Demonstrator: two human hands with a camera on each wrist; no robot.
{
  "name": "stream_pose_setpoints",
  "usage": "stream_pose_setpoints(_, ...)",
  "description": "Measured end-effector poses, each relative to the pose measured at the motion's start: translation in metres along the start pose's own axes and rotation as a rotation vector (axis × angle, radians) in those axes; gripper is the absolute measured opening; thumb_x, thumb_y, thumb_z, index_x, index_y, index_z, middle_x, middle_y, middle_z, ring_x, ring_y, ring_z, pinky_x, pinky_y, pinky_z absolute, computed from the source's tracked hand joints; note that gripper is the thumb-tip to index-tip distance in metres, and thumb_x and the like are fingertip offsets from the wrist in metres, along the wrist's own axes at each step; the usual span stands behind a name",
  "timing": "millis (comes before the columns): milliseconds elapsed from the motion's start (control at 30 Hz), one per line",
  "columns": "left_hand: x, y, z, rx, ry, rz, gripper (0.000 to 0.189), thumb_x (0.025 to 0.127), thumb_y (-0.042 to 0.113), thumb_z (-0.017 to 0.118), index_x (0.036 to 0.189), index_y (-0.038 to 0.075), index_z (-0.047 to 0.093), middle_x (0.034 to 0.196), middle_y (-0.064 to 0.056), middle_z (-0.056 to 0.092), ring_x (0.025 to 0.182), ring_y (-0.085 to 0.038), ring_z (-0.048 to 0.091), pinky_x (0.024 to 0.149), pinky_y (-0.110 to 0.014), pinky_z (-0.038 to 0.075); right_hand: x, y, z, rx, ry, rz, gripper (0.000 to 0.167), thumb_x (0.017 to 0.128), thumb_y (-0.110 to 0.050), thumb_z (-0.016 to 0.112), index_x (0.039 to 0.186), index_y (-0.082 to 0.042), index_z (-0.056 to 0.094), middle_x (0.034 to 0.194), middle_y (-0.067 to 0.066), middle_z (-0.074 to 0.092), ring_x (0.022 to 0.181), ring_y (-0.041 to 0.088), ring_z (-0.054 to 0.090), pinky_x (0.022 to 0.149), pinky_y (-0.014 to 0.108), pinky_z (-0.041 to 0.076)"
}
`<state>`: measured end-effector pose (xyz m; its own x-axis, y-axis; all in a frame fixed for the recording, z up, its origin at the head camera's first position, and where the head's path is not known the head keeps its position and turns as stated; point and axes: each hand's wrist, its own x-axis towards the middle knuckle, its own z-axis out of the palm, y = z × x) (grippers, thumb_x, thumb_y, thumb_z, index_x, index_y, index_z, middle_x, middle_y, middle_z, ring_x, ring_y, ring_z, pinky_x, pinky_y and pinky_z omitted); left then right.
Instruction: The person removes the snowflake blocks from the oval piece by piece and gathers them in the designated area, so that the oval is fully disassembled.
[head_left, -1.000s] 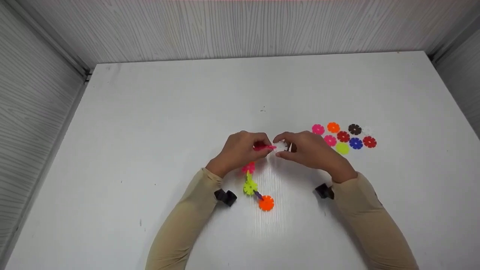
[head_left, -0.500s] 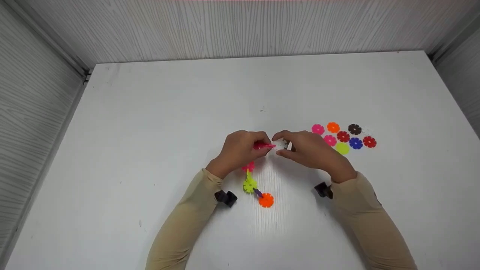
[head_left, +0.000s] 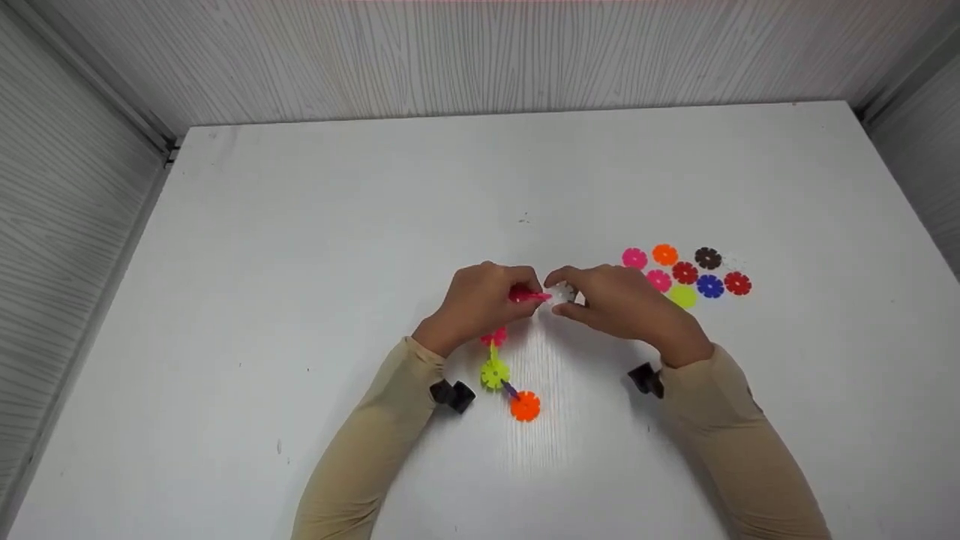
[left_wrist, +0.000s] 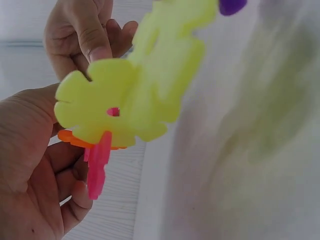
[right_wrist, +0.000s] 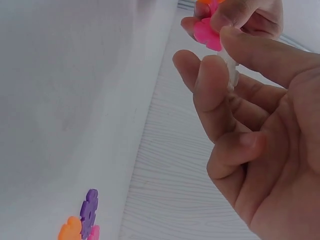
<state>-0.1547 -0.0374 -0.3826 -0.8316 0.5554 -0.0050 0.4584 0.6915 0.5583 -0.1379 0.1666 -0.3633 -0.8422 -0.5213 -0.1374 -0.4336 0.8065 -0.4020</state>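
My left hand [head_left: 484, 304] pinches a pink notched flower disc [head_left: 534, 297] between thumb and fingers. From that hand hangs a linked chain: another pink disc [head_left: 493, 337], yellow discs [head_left: 495, 374], a purple one [head_left: 510, 389] and an orange one [head_left: 525, 406] at the end. Facing it, my right hand [head_left: 622, 301] holds a white disc [head_left: 562, 292] by its edges with thumb and fingers. In the right wrist view the white disc [right_wrist: 231, 70] meets or nearly meets the pink disc [right_wrist: 207, 34]; whether their slots are joined cannot be told.
Right of my right hand, several loose flower discs lie flat: pink [head_left: 634, 258], orange [head_left: 664, 254], brown [head_left: 707, 258], red [head_left: 737, 283], blue [head_left: 710, 286] and yellow [head_left: 682, 296], with a faint white one [head_left: 735, 262]. Grey wood-grain panels [head_left: 480, 60] border the white table [head_left: 337, 225].
Both hands stay almost in place, with the pink and white discs still edge to edge. The hanging chain has swung slightly left, its orange end dipping back down after rising.
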Motion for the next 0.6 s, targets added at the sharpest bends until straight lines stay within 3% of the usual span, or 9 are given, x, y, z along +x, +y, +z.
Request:
stream_pose_setpoints(267, -0.001, -0.001, 0.001, 0.023, -0.004, -0.022, 0.017, 0.09, 0.028, 0.066, 0.097, 0.014, 0.072, 0.082, -0.002, 0.071, 0.072, -0.015, 0.06, 0.068, -0.03, 0.05, 0.001, -0.001, 0.001, 0.015, -0.019, 0.019, 0.041, 0.087, -0.027, 0.072, 0.123, -0.011, 0.062, 0.09, 0.007, 0.073, 0.065, 0.015, 0.063, 0.061, 0.027, 0.051)
stream_pose_setpoints(367, -0.001, -0.001, 0.002, 0.02, 0.011, -0.001, 0.016, 0.09, 0.028, 0.066, 0.093, 0.013, 0.072, 0.078, -0.002, 0.07, 0.07, -0.014, 0.059, 0.066, -0.03, 0.048, 0.001, 0.0, 0.0, 0.025, -0.013, 0.02, 0.04, 0.085, -0.027, 0.073, 0.121, -0.011, 0.063, 0.093, 0.008, 0.073, 0.067, 0.016, 0.064, 0.061, 0.027, 0.051)
stream_pose_setpoints(500, -0.001, -0.002, 0.001, 0.037, 0.03, 0.041, 0.014, 0.09, 0.026, 0.066, 0.09, 0.013, 0.071, 0.076, -0.002, 0.069, 0.068, -0.015, 0.058, 0.064, -0.03, 0.047, -0.001, 0.004, -0.006, 0.07, -0.036, 0.043, 0.039, 0.086, -0.024, 0.073, 0.122, -0.012, 0.063, 0.098, 0.009, 0.073, 0.058, 0.012, 0.062, 0.06, 0.025, 0.052)
stream_pose_setpoints(600, -0.004, -0.012, -0.004, 0.009, 0.056, 0.042, 0.012, 0.089, 0.023, 0.066, 0.089, 0.012, 0.071, 0.077, -0.002, 0.07, 0.068, -0.015, 0.058, 0.064, -0.028, 0.046, -0.006, 0.019, -0.015, 0.12, -0.042, 0.095, 0.039, 0.088, -0.02, 0.071, 0.125, -0.012, 0.061, 0.095, 0.009, 0.071, 0.052, 0.014, 0.061, 0.06, 0.027, 0.05)
